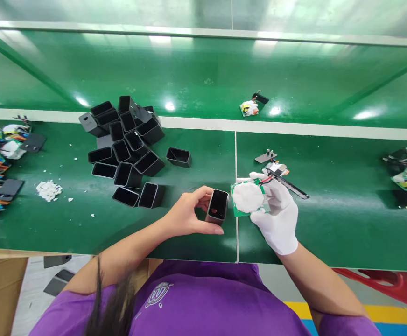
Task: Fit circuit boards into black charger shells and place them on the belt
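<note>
Though cluttered, green table (pixel 336 233) — grey floor (pixel 279 287).

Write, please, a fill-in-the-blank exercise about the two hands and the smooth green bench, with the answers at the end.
1. The bare ____ hand holds a black, rectangular, open-ended casing.
2. The right hand wears a fabric glove coloured ____.
3. That hand holds a circuit board, coloured ____, bearing a rounded white patch.
4. A heap of white fragments lies on the ____ side of the bench.
Missing words: left; white; green; left.
</note>
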{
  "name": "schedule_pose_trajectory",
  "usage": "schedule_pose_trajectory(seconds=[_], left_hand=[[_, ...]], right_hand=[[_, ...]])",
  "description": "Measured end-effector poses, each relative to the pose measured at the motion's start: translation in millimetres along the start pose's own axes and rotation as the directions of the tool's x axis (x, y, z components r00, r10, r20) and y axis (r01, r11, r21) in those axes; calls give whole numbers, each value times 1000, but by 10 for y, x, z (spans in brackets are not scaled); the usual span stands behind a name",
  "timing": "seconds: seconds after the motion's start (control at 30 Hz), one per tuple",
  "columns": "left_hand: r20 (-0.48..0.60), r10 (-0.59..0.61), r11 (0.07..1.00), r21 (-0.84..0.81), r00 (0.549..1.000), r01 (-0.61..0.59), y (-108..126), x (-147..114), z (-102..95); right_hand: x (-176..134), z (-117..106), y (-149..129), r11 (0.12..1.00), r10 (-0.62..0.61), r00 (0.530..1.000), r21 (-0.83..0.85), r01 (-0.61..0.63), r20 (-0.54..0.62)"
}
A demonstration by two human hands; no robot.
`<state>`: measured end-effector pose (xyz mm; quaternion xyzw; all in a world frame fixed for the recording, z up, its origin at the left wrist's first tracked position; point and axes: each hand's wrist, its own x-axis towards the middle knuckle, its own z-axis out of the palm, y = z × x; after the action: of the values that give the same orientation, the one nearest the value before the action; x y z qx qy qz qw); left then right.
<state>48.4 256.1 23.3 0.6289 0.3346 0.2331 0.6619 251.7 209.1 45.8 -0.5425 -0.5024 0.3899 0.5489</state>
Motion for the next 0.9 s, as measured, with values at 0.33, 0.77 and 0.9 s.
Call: schedule_pose_trajectory(seconds=[0.33, 0.77, 0.9], left_hand=[[-86, 127, 920, 382, 988, -86, -69, -48, 51], [-75, 298, 817, 535, 952, -214, -106, -68, 35], [-65, 366, 781, 563, 928, -269, -116, -73, 27]], right_hand=[[-95, 69, 127, 961, -175, 973, -190, 202, 148], [-32, 14, -29, 897, -157, 926, -343, 279, 343], [-36, 19, -1, 890, -195, 910, -323, 321, 366]])
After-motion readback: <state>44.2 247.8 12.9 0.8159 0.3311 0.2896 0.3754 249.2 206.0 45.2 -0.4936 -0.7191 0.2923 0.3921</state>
